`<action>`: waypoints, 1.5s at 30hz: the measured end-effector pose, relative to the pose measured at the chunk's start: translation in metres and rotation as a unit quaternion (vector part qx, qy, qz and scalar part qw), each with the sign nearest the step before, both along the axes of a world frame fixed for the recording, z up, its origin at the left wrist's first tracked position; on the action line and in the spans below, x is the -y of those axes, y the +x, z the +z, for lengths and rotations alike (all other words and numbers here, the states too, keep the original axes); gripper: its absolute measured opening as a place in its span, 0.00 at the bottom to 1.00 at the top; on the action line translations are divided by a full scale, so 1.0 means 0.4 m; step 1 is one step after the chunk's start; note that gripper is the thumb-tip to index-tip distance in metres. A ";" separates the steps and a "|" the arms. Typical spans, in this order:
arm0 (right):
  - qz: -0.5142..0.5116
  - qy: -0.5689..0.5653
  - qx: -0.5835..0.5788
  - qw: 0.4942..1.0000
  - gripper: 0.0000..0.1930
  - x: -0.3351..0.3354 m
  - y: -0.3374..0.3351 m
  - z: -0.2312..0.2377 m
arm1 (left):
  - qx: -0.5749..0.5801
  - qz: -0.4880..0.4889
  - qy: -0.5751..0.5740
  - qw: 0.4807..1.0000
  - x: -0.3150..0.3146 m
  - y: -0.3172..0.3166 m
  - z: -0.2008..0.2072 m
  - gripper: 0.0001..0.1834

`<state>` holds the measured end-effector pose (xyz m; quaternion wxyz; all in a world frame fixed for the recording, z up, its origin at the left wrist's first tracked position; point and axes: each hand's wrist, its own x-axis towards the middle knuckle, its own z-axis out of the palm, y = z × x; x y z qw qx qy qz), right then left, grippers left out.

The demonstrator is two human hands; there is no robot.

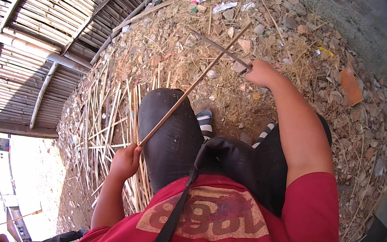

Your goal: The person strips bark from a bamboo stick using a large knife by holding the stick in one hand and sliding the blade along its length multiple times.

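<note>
- The landmark is the long bamboo strip (193,84), which slants over the left knee (168,107); the left hand (125,161) grasps its near end, thumb along it.
- Right of the strip's far half, the right hand (261,74) is clenched round a thin dark tool (207,40), perhaps a blade, which crosses the strip; whether they touch I cannot tell.
- If the tool has an edge, a slip along the strip could bring it toward the knee under the strip or the left hand at its near end.
- The far end appears unsupported, so pressure there could make the strip bend, spring or twist in a one-handed grip; splinters could also catch the bare fingers.
- Beneath the strip, the ground (235,104) is uneven dirt with dry straw, stones and broken brick; poor footing for the striped sandals (205,122) just right of it.
- Left of the strip lie loose pale strips (114,124), then a slatted bamboo wall (46,6); far right of it rises a grey wall (365,21).
</note>
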<state>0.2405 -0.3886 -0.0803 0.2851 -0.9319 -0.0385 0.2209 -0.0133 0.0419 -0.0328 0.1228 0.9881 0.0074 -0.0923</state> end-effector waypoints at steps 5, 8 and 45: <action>0.116 -0.031 0.097 0.988 0.22 -0.085 -0.070 0.067 | 0.010 -0.014 -0.028 0.999 -0.008 -0.031 0.002 0.19; 0.113 -0.027 0.059 0.991 0.20 -0.067 -0.063 0.030 | 0.001 -0.007 0.002 1.000 -0.012 -0.016 -0.027 0.19; 0.013 0.052 0.128 0.990 0.16 -0.014 -0.026 0.042 | 0.004 -0.023 -0.112 0.993 -0.027 -0.013 -0.020 0.19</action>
